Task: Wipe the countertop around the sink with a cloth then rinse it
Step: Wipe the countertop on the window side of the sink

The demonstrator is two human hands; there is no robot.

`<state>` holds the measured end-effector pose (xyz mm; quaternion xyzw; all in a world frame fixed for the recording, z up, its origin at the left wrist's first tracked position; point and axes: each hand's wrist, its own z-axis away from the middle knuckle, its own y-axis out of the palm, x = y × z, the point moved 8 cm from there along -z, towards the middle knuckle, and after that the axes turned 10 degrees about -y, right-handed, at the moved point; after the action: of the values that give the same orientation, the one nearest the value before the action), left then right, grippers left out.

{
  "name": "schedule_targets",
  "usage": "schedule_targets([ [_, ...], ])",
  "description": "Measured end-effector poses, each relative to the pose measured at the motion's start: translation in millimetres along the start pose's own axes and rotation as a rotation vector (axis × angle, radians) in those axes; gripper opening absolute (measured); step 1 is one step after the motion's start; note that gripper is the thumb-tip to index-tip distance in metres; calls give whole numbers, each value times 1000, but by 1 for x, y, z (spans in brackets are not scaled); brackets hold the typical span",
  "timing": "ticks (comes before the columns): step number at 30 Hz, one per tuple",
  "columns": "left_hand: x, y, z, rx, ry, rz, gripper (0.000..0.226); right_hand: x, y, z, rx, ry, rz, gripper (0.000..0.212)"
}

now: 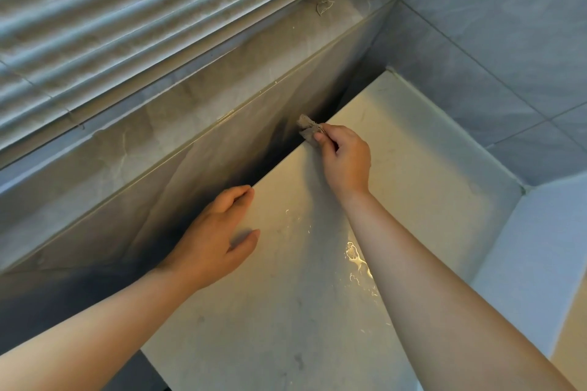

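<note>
Right hand (344, 157) pinches the cloth (309, 130) at the desk (413, 168) back edge; left hand (216, 238) rests flat, released; wiping seems underway, rinsing left.

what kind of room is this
Likely a kitchen or bathroom corner, though no sink shows: a pale, partly wet countertop, grey tiled walls, a slatted window blind, and a cloth in the right hand.

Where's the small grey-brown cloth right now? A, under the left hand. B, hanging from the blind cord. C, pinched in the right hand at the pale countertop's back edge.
C: the right hand pinches the small grey-brown cloth at the back edge of the pale countertop; the left hand rests on it, holding nothing.
</note>
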<state>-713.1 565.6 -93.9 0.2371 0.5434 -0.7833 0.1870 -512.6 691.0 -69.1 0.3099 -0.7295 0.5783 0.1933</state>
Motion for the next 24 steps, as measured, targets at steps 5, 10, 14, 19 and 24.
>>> schedule_targets([
  [5, 2, 3, 0, 36, -5, 5, 80, 15, 10, 22, 74, -49, -35, 21],
  [10, 1, 2, 2, 31, -23, 12, 78, 35, 20, 53, 150, -103, -34, 24],
  [14, 0, 1, 3, 37, -21, 10, 77, 44, 20, 70, 173, -107, -53, 22],
  [19, 0, 1, 4, 38, -5, -12, 81, 57, 4, 80, 198, -87, -162, 21],
  [24, -2, 2, 5, 41, -17, -34, 77, 40, -60, 51, -123, 11, -195, 13],
])
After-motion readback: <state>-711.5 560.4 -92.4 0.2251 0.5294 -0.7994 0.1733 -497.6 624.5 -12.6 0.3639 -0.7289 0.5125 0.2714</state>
